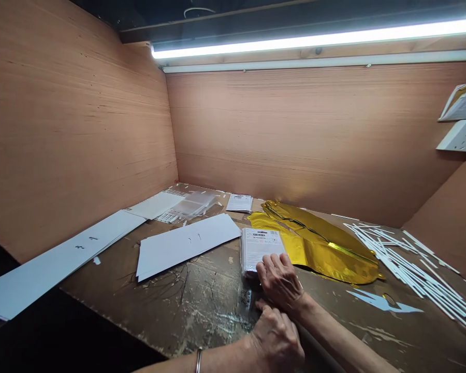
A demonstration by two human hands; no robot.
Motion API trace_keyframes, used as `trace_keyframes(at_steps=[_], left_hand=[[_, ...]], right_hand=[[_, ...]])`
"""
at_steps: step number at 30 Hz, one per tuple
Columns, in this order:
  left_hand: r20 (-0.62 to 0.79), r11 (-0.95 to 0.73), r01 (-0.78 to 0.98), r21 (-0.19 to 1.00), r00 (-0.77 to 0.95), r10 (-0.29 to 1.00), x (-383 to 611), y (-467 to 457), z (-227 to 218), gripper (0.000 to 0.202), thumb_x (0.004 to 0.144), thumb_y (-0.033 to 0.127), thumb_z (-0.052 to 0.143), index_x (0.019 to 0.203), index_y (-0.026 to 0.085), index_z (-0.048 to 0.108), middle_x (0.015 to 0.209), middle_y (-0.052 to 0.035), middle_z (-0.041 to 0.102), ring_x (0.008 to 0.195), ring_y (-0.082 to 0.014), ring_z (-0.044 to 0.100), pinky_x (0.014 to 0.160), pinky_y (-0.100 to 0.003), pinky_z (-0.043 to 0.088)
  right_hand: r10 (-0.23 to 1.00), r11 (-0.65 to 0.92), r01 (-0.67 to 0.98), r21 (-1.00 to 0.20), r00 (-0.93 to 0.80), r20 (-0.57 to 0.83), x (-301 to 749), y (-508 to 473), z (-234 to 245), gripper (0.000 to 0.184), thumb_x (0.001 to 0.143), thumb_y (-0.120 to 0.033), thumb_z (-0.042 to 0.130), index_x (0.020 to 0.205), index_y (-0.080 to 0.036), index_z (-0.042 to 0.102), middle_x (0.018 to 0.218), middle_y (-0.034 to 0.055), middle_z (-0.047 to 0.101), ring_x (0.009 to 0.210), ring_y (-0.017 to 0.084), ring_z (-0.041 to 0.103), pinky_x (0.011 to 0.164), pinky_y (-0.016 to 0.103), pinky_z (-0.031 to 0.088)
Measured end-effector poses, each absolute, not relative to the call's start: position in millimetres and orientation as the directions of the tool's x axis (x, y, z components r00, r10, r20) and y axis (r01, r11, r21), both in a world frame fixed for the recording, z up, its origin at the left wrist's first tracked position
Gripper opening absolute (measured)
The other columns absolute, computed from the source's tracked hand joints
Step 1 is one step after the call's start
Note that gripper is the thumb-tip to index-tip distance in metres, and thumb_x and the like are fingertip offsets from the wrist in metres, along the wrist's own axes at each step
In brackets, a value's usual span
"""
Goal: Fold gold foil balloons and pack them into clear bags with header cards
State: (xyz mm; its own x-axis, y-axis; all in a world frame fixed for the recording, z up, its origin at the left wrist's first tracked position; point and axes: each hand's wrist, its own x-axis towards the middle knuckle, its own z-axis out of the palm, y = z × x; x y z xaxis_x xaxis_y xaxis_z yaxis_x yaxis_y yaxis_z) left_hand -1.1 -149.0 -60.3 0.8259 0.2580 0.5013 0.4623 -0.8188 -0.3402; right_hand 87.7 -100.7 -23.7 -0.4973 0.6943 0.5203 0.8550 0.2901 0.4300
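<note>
Partly under right hand (280, 282), packets (261, 246)

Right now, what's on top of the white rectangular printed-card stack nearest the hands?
On the stack, the bare right hand covers the near right corner. Printing shows elsewhere; what's under the fingers can't be seen.

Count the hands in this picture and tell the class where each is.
2. The right hand is on the near right corner of the pile of printed packets; the left hand is just nearer the viewer. No other hand shows.
</note>
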Motion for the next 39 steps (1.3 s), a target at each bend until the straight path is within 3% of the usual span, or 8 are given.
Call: trace_keyframes(at_steps=[9,16,20,24,27,31,35,39], left_hand=[[0.375,-0.7,0.523,-0.486,0.848,0.374,-0.5,-155.2,-47.6,0.027,0.073,0.022,0.046,0.071,0.001,0.063,0.066,-0.0247,0.062,0.061,-0.036,0.06,0.043,-0.047,0.046],[0.38,-0.637,0.551,-0.539,0.834,0.4,0.8,-155.7,-50.7,0.027,0.072,0.022,0.048,0.073,0.0,0.062,0.066,-0.0246,0.062,0.061,-0.0335,0.06,0.046,-0.045,0.045],[0.376,-0.774,0.486,-0.405,0.861,0.344,-9.4,-159.6,-30.7,0.015,0.071,0.018,0.051,0.06,0.008,0.056,0.054,-0.0114,0.057,0.05,-0.0225,0.055,0.045,-0.035,0.042],[0.592,-0.897,0.435,-0.078,0.744,0.309,-19.4,-134.6,20.0,0.027,0.084,0.022,0.039,0.059,0.016,0.047,0.052,-0.0019,0.05,0.049,-0.0153,0.048,0.047,-0.028,0.037],[0.489,-0.84,0.536,0.085,0.712,0.504,-13.3,-89.6,44.2,0.033,0.089,0.028,0.028,0.072,0.014,0.052,0.068,-0.005,0.057,0.063,-0.015,0.053,0.058,-0.028,0.041],[0.184,-0.847,0.532,-0.017,0.834,0.52,-1.5,-35.9,25.6,0.044,0.086,0.045,0.029,0.116,0.016,0.043,0.126,-0.0136,0.041,0.118,-0.0309,0.03,0.09,-0.052,0.027],[-0.021,-0.863,0.506,-0.007,0.863,0.506,-4.7,-20.8,-9.6,0.064,0.083,0.056,0.013,0.133,0.016,0.019,0.141,-0.0131,0.014,0.128,-0.0337,0.004,0.092,-0.064,0.008],[-0.016,-0.861,0.509,0.018,0.861,0.508,-8.8,-22.8,-21.1,0.067,0.082,0.059,0.006,0.135,0.018,0.013,0.142,-0.0107,0.008,0.128,-0.032,-0.001,0.092,-0.064,0.003]], right_hand=[[0.86,0.099,0.909,0.404,-0.282,0.424,112.8,-126.8,-6.8,0.012,0.076,-0.008,0.044,0.078,-0.016,0.053,0.076,0.0082,0.055,0.07,0.023,0.047,0.062,0.036,0.031],[0.967,-0.094,0.991,0.094,0.069,0.244,125.1,-129.5,1.9,0.019,0.077,-0.01,0.04,0.09,-0.015,0.054,0.072,0.0089,0.061,0.061,0.021,0.057,0.05,0.027,0.032],[0.998,-0.001,0.857,-0.515,0.034,0.054,151.9,-145.2,-0.2,0.041,0.068,-0.019,0.052,0.108,-0.021,0.045,0.058,-0.0037,0.06,0.052,0.012,0.054,0.05,0.021,0.036],[0.997,-0.066,0.349,-0.935,-0.016,-0.077,169.8,-162.2,-9.6,0.016,0.062,-0.019,0.047,0.076,-0.018,0.053,0.054,-0.0044,0.053,0.045,0.009,0.045,0.046,0.02,0.036],[0.994,-0.063,0.276,-0.959,-0.063,-0.083,172.9,-164.2,-12.4,0.009,0.056,-0.017,0.047,0.056,-0.015,0.055,0.052,-0.0029,0.05,0.048,0.009,0.043,0.047,0.02,0.035],[0.978,-0.118,0.407,-0.906,-0.112,-0.178,171.1,-158.8,-11.2,0.02,0.061,-0.018,0.051,0.074,-0.014,0.066,0.055,-0.0028,0.052,0.051,0.008,0.042,0.05,0.02,0.033],[0.968,-0.104,0.596,-0.796,-0.124,-0.219,169.3,-158.4,-12.0,0.018,0.06,-0.016,0.058,0.076,-0.015,0.066,0.054,-0.004,0.053,0.052,0.009,0.043,0.05,0.019,0.032],[0.984,0.147,0.796,-0.587,-0.179,0.004,165.7,-166.3,-15.4,0.014,0.073,-0.014,0.049,0.07,-0.016,0.063,0.064,-0.0013,0.057,0.06,0.01,0.048,0.057,0.02,0.035]])
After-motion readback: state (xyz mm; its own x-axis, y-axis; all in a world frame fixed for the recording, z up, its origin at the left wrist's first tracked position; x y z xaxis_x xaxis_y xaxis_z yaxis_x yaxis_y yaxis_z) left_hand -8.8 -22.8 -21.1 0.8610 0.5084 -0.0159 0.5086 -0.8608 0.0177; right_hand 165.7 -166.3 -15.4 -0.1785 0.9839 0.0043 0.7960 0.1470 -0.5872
